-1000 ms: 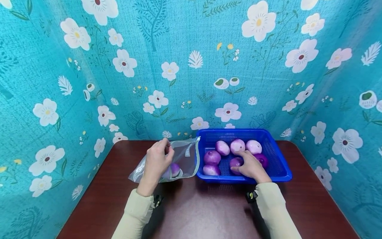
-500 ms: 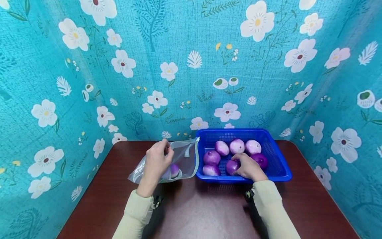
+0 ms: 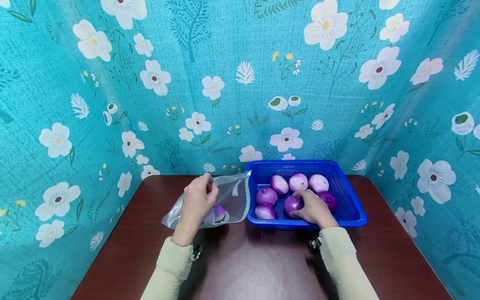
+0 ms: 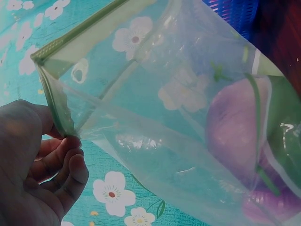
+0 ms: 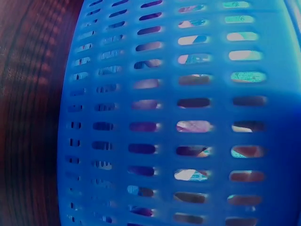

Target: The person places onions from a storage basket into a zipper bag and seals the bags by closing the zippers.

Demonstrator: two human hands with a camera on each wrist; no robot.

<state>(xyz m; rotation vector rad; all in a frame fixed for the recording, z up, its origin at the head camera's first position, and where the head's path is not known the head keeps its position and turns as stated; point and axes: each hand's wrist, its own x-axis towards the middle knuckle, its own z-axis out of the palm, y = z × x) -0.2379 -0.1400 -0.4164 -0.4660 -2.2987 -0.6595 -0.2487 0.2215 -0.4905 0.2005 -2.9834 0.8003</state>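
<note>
Meanwhile left hand (image 3: pixel 195 204) pinched clear zip-top plastic bag (image 3: pixel 228 200), one purple onion (image 3: pixel 219 212) inside; right hand (image 3: pixel 313 208) grasped one of seven purple onions (image 3: pixel 292 204) in blue slotted plastic basket (image 3: pixel 352 208).

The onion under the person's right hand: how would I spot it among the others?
Find the blue basket on the right of the dark wooden table. Along its near side, the right hand curls over one onion. It is deep purple all over, unlike the paler, white-topped onions in the back row.
</note>
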